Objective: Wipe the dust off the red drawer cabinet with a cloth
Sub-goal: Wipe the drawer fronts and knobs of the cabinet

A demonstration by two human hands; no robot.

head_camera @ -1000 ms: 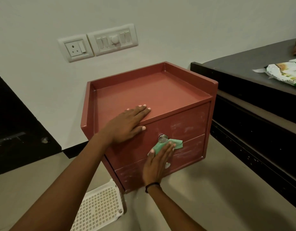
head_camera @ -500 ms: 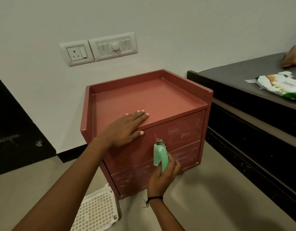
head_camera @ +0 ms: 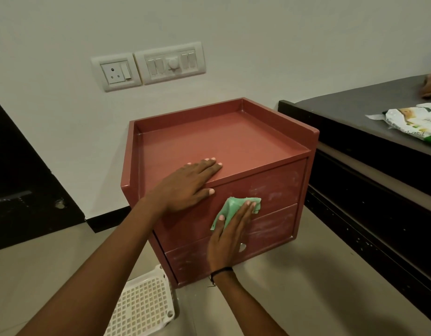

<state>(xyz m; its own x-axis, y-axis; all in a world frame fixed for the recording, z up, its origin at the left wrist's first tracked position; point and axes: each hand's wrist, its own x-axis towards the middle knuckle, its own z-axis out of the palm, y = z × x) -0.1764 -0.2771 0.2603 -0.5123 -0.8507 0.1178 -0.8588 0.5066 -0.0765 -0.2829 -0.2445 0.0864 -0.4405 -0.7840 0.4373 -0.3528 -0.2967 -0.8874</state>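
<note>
We are looking at the red drawer cabinet (head_camera: 221,141) standing on the floor (head_camera: 306,287). Our left hand (head_camera: 185,187) is resting flat on its top front edge, grip spread apart. Our right hand (head_camera: 227,236) is pressing the green cloth (head_camera: 230,207) against the upper drawer front (head_camera: 275,187), fingers straight, grip unclamped.

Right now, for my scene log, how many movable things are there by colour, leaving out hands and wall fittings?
Red: 1, the drawer cabinet
Green: 1, the cloth
White: 2, the perforated basket and the packet
Total: 4
</note>
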